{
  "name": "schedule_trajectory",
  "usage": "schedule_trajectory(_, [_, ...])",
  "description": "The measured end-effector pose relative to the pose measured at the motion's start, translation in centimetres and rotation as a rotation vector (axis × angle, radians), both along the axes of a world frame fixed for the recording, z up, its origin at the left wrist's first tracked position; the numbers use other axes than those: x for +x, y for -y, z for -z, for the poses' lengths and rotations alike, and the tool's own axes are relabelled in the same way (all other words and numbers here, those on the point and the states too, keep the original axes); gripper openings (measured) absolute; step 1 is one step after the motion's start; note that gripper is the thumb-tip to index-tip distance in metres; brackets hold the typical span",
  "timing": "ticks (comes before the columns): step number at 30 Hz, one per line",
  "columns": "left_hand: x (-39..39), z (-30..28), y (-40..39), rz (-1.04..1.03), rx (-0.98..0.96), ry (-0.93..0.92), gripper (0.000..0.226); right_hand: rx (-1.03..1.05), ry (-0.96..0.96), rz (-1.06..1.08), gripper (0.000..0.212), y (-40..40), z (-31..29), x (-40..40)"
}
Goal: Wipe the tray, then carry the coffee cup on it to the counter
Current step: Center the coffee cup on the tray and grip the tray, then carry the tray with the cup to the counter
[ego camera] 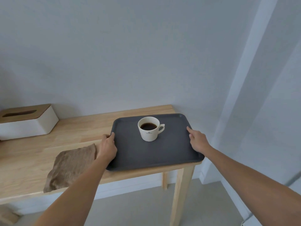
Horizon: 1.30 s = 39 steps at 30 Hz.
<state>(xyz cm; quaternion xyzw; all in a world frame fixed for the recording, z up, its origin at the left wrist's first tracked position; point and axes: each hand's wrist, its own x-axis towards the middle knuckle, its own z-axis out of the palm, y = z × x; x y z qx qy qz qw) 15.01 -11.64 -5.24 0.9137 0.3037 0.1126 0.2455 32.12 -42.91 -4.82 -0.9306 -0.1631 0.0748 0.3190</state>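
Note:
A dark grey tray lies on the right end of a light wooden table. A white coffee cup full of dark coffee stands upright on the tray's far half, handle to the right. My left hand grips the tray's left rim, thumb on top. On the tray's right rim rests my right hand, fingers wrapped around the edge. A folded brown cloth lies on the table just left of the tray, beside my left wrist.
A white tissue box with a wooden lid stands at the table's far left. A grey wall runs close behind the table. The tray's near right corner overhangs the table edge. Below is pale floor and the table's legs.

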Motion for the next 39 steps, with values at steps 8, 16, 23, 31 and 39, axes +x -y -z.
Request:
schedule_trajectory(8, [3.9, -2.2, 3.7, 0.163, -0.041, 0.076, 0.046, 0.079, -0.003, 0.173, 0.045, 5.9, -2.3, -1.0])
schedule_trajectory(16, [10.7, -4.5, 11.5, 0.417, 0.013, 0.123, 0.045, 0.115, 0.050, 0.425, 0.045, 16.7, -5.0, -3.9])
schedule_trajectory(23, [14.8, -5.1, 24.1, 0.720, 0.039, 0.141, 0.039, 0.179, 0.056, 0.683, 0.046, 28.4, -5.8, -9.9])
schedule_trajectory(31, [17.1, -3.5, 41.9, 0.965, -0.024, 0.141, 0.045, 0.216, 0.063, 0.925, 0.047, 43.1, -4.6, -16.4])
schedule_trajectory(39, [17.2, -2.1, 58.0, 1.136, -0.100, 0.137, 0.040, 0.181, 0.061, 1.109, 0.047, 56.2, -3.2, -20.7])
